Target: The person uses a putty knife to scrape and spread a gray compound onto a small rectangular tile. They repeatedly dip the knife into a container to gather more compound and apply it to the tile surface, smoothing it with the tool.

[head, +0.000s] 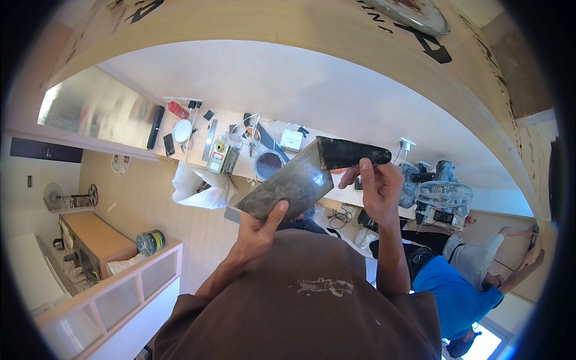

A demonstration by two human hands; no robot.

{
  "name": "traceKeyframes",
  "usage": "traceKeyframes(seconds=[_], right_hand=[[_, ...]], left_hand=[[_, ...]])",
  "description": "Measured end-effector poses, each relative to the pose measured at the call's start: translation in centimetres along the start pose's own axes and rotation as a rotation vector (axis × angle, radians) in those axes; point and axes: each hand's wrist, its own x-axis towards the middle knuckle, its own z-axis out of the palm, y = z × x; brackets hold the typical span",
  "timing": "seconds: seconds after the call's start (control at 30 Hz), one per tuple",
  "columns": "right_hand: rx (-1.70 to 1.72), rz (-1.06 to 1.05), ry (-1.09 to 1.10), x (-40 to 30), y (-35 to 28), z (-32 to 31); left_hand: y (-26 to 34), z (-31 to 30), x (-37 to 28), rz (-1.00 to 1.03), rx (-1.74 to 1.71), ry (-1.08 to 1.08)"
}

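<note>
My left hand (261, 234) grips the lower edge of a flat grey metal plate (288, 184), thumb on its smeared face. A black tapered scraper (351, 153) lies with its wide end over the plate's upper right corner. Whether the two are joined or only touching, I cannot tell. My right hand (382, 189) pinches the scraper's narrow end between thumb and fingers, its other fingers curled. Both tools are held up in front of my brown shirt (315, 288), which bears a pale smear.
Below runs a long worktop (245, 157) with a dark-filled bucket (269, 164), a green laser level (222, 157), cables and small boxes. A wooden panel (252, 27) arches overhead. To the right are a dusty fan (443, 193) and a person in a blue shirt (454, 283).
</note>
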Motion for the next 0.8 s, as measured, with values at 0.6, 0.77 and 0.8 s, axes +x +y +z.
traceKeyframes(seconds=[0.6, 0.77, 0.8], right_hand=[[-0.056, 0.003, -0.114, 1.1, 0.2, 0.9], [-0.04, 0.017, -0.117, 1.3, 0.4, 1.9], [-0.037, 0.036, -0.114, 1.4, 0.3, 2.1]], left_hand=[[1.2, -0.7, 0.6, -0.016, 0.02, 0.032], [1.5, -1.2, 1.0, -0.022, 0.061, 0.024], [1.5, -1.4, 1.1, -0.021, 0.089, 0.029]])
